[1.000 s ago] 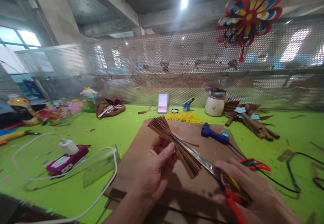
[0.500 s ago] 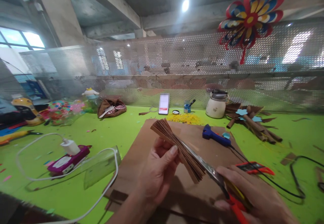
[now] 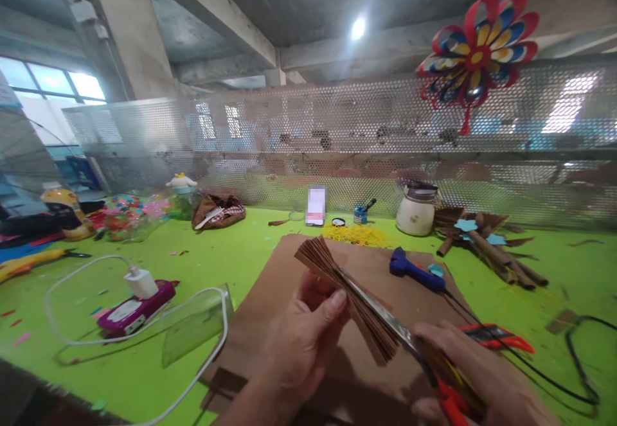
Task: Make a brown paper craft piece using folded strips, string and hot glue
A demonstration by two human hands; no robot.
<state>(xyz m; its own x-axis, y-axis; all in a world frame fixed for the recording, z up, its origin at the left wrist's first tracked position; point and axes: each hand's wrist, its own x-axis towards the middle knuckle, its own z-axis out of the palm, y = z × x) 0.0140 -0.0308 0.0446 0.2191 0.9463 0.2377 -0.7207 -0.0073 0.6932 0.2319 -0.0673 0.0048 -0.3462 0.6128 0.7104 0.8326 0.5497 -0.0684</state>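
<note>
Pinched between the thumb and fingers of my left hand (image 3: 308,333) is a pleated bundle of brown paper (image 3: 373,329), its folds fanned at both ends. My right hand (image 3: 475,368) grips scissors (image 3: 402,333) by their red and yellow handles. The metal blades lie along the right edge of the pleated paper and reach up to its pinched middle. Below both hands, a large brown paper sheet (image 3: 270,284) lies on the green table.
A blue glue gun (image 3: 417,272) with a black cord and a red cutter (image 3: 501,337) lie on the right. A purple power strip (image 3: 137,310) with white cable sits left. Behind stand a phone (image 3: 315,206), a white jar (image 3: 415,211) and rolled brown paper pieces (image 3: 501,249).
The whole scene has shifted slightly down and to the right as my view tilts up. My hands, the pleated paper and the scissors keep nearly the same arrangement.
</note>
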